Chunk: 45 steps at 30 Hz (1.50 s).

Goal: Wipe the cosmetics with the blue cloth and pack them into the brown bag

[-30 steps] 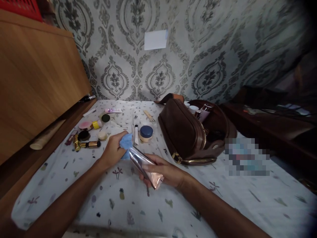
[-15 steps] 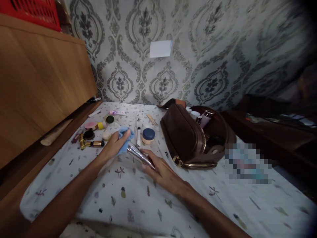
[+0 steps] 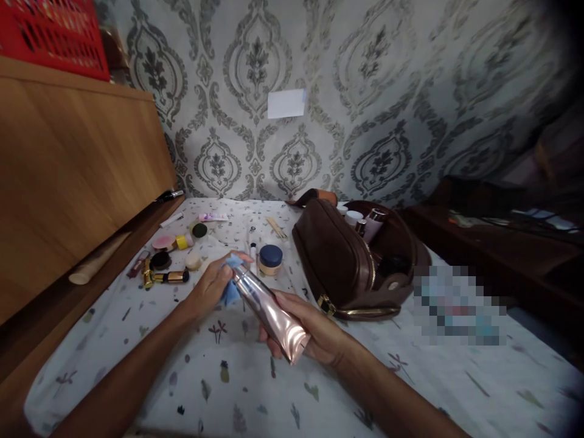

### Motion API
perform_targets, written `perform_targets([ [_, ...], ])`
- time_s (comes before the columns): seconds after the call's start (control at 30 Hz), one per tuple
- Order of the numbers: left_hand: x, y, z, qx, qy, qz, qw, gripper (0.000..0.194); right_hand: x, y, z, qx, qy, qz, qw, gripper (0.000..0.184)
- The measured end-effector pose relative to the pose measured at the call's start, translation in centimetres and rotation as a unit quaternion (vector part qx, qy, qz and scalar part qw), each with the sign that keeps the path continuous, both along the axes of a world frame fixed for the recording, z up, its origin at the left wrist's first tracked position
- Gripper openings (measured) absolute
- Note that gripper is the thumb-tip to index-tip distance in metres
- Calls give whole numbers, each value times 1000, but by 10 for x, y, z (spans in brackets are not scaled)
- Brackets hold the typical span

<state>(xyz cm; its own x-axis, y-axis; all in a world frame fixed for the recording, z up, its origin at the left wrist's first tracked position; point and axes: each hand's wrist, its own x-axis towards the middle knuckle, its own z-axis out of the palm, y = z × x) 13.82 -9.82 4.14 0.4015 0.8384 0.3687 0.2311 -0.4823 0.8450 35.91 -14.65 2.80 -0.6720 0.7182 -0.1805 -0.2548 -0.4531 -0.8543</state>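
Note:
A shiny metallic pink squeeze tube (image 3: 274, 316) lies slanted in my right hand (image 3: 314, 325), whose fingers wrap round its lower half. My left hand (image 3: 212, 283) is closed on a blue cloth (image 3: 232, 292), which is pressed round the tube's cap end and hides it. Just beyond the hands stands a jar with a dark blue lid (image 3: 271, 258), with a thin white tube (image 3: 253, 257) beside it. Left of my left hand lie a black and gold cosmetic tube (image 3: 172, 277) and a small cream-coloured pot (image 3: 193, 261).
An unzipped brown toiletry bag (image 3: 335, 255) holding bottles and jars stands on the right. Several cosmetics, among them a pink round compact (image 3: 164, 243), lie at the left on the patterned sheet (image 3: 246, 383). A wooden cabinet (image 3: 82, 176) borders the left side; a patterned wall rises behind.
The tube has turned in my right hand, so that its broad flat end now shows toward me. The cloth in my left hand now wraps round the cap end.

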Motion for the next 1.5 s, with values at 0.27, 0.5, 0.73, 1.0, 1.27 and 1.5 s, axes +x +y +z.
perform_targets([
  [0.27, 10, 3, -4, -42, 52, 78, 995, 48, -2, -2, -2, 262, -214, -82, 937, 47],
  [0.5, 12, 3, -3, -77, 38, 94, 992, 46, -2, 1, -7, 248, -202, -163, 933, 46],
  [0.73, 15, 3, -5, -91, -15, 73, 993, 49, -3, 0, -5, 92, -134, -126, 979, 57],
  [1.0, 14, 9, -9, -69, 31, 129, 989, 48, -9, -9, -9, 364, -326, -214, 846, 55],
  [1.27, 8, 6, -4, -91, 4, 75, 993, 52, -5, -4, -8, 89, -69, -88, 990, 55],
  [1.5, 8, 6, -5, -116, -28, 69, 991, 54, -7, -4, -15, 34, -28, -70, 997, 65],
])
